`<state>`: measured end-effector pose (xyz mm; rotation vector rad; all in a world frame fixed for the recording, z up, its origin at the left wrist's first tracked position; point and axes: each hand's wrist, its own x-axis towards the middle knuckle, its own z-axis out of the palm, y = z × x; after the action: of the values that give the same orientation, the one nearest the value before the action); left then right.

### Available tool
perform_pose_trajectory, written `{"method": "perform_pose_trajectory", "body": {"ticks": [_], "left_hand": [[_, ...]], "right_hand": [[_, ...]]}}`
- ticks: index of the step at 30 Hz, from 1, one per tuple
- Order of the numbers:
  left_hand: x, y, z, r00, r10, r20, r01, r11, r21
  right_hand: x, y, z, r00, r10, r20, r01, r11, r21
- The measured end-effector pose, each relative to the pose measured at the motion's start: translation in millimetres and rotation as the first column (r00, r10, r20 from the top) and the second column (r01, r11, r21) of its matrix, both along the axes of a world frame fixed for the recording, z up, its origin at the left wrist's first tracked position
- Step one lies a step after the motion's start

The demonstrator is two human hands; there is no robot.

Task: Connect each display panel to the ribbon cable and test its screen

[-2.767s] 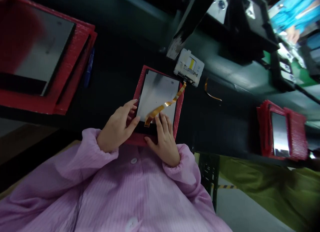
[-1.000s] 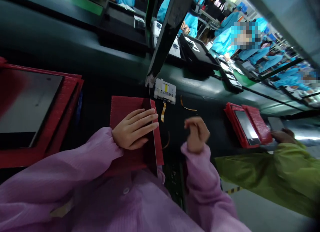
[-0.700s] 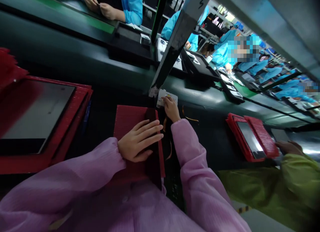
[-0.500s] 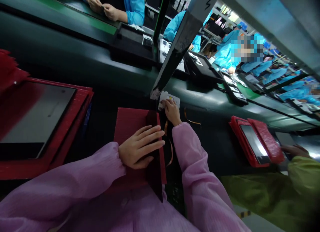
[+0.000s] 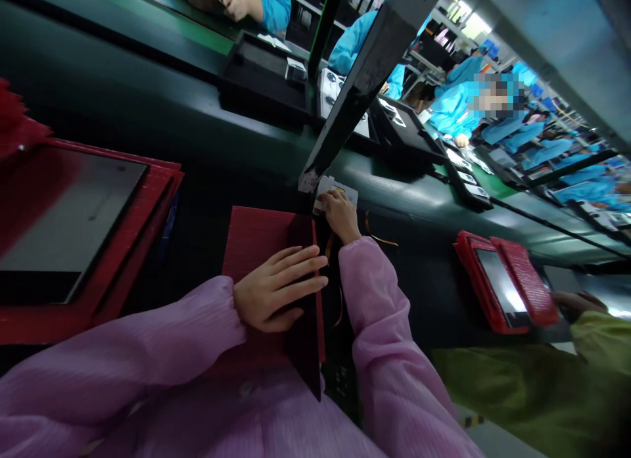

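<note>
My left hand (image 5: 279, 288) lies with its fingers stretched out and close together over a thin dark panel (image 5: 303, 340). The panel rests against a red padded sheet (image 5: 256, 231) right in front of my body. At the foot of the metal post, my right hand (image 5: 341, 215) has its fingers bent down onto a small white box (image 5: 350, 192) with a yellow spot. The fingertips are partly hidden, so a small part under them cannot be made out. An orange ribbon cable (image 5: 329, 251) runs below that hand, beside the panel's right edge.
To the left lies a stack of red padded sheets (image 5: 162, 175) with a large screen panel (image 5: 108, 202). A metal post (image 5: 345, 96) rises ahead. Another orange strip (image 5: 379, 239) lies to the right, before red-wrapped screens (image 5: 497, 280) and a co-worker's sleeve (image 5: 596, 353). Black trays (image 5: 266, 77) stand beyond.
The view has shifted slightly. Both hands keep nearly the same places, the left over the panel and the right on the white box.
</note>
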<state>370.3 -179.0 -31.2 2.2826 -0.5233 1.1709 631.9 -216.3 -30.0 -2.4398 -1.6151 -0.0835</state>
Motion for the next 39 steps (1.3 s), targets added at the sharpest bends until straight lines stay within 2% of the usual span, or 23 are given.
{"method": "perform_pose_trajectory", "body": {"ticks": [5, 8, 11, 12, 14, 15, 17, 20, 23, 25, 26, 27, 28, 29, 30, 31, 32, 33, 34, 36, 37, 38, 39], "left_hand": [[0.1, 1.7, 1.9, 1.0, 0.026, -0.01, -0.026, 0.998, 0.049], [-1.2, 3.1, 3.0, 0.999, 0.033, -0.027, -0.031, 0.997, 0.076], [-2.1, 3.4, 4.0, 0.999, 0.03, -0.045, -0.026, 0.997, 0.076], [-2.1, 3.1, 4.5, 0.998, 0.024, -0.05, -0.021, 0.997, 0.07], [-1.9, 1.7, 6.2, 0.998, 0.007, -0.065, -0.003, 0.998, 0.058], [-1.6, 0.9, 7.3, 0.997, -0.001, -0.076, 0.005, 0.999, 0.053], [-1.1, -0.4, 9.3, 0.995, -0.013, -0.1, 0.018, 0.999, 0.049], [-0.6, 0.7, 8.4, 0.989, -0.047, -0.138, 0.054, 0.998, 0.044], [-0.4, 5.1, -0.5, 0.992, -0.095, -0.087, 0.087, 0.992, -0.092], [0.6, 8.3, -9.6, 0.996, -0.064, -0.069, 0.041, 0.954, -0.298], [1.7, 9.6, -14.1, 0.996, -0.029, -0.09, -0.013, 0.9, -0.435], [3.2, 10.7, -18.0, 0.992, -0.007, -0.124, -0.07, 0.796, -0.601], [5.0, 11.7, -21.0, 0.987, 0.001, -0.16, -0.124, 0.634, -0.763], [7.2, 12.7, -22.5, 0.982, -0.012, -0.188, -0.164, 0.439, -0.884], [9.2, 13.8, -22.5, 0.979, -0.044, -0.2, -0.183, 0.252, -0.95], [10.9, 14.9, -20.8, 0.976, -0.085, -0.2, -0.19, 0.113, -0.975], [12.0, 16.1, -17.4, 0.97, -0.151, -0.189, -0.189, 0.019, -0.982], [12.3, 17.4, -12.7, 0.954, -0.249, -0.164, -0.181, -0.046, -0.982], [11.7, 18.4, -7.0, 0.918, -0.377, -0.122, -0.175, -0.109, -0.978], [8.2, 20.1, 5.3, 0.797, -0.602, 0.05, -0.178, -0.313, -0.933], [5.8, 20.7, 10.8, 0.751, -0.643, 0.148, -0.184, -0.419, -0.889], [3.1, 21.4, 15.1, 0.74, -0.634, 0.224, -0.178, -0.506, -0.844], [0.6, 22.3, 18.2, 0.765, -0.587, 0.264, -0.152, -0.562, -0.813]], "right_hand": [[-0.9, -1.9, 8.5, 0.998, -0.007, -0.061, 0.011, 0.998, 0.065], [-8.5, -6.7, 30.7, 0.993, -0.012, -0.116, 0.029, 0.989, 0.144], [-29.2, -16.9, 62.7, 0.974, 0.042, -0.224, 0.001, 0.982, 0.188], [-38.7, -21.2, 73.1, 0.949, 0.076, -0.307, -0.021, 0.983, 0.181], [-58.9, -29.9, 90.0, 0.814, 0.127, -0.567, -0.063, 0.989, 0.132], [-68.5, -33.5, 96.0, 0.75, 0.141, -0.647, -0.094, 0.99, 0.106], [-83.7, -38.1, 103.6, 0.667, 0.155, -0.729, -0.145, 0.986, 0.077], [-95.5, -39.1, 108.6, 0.626, 0.143, -0.767, -0.143, 0.987, 0.067], [-96.6, -38.8, 112.7, 0.663, 0.071, -0.745, -0.084, 0.996, 0.019], [-92.6, -41.2, 116.3, 0.73, 0.012, -0.683, -0.04, 0.999, -0.026], [-89.2, -43.5, 118.5, 0.747, -0.008, -0.665, -0.028, 0.999, -0.043], [-85.2, -46.3, 120.7, 0.743, -0.018, -0.669, -0.025, 0.998, -0.054], [-80.6, -49.5, 123.1, 0.719, -0.019, -0.695, -0.025, 0.998, -0.053], [-76.0, -52.7, 125.3, 0.676, -0.008, -0.737, -0.024, 0.999, -0.032], [-71.5, -55.7, 127.4, 0.623, 0.017, -0.782, -0.015, 1.0, 0.01], [-67.7, -58.0, 128.9, 0.568, 0.051, -0.822, 0.004, 0.998, 0.064], [-64.7, -59.3, 129.6, 0.511, 0.09, -0.855, 0.03, 0.992, 0.122], [-62.7, -59.3, 129.4, 0.455, 0.13, -0.881, 0.057, 0.983, 0.175], [-61.7, -57.8, 127.9, 0.401, 0.168, -0.9, 0.082, 0.972, 0.218], [-62.0, -51.1, 121.7, 0.312, 0.221, -0.924, 0.125, 0.954, 0.271], [-62.8, -46.4, 117.3, 0.282, 0.234, -0.93, 0.142, 0.949, 0.282], [-63.7, -41.6, 112.8, 0.264, 0.241, -0.934, 0.152, 0.946, 0.288], [-64.5, -37.1, 108.5, 0.258, 0.24, -0.936, 0.152, 0.947, 0.285]]}}
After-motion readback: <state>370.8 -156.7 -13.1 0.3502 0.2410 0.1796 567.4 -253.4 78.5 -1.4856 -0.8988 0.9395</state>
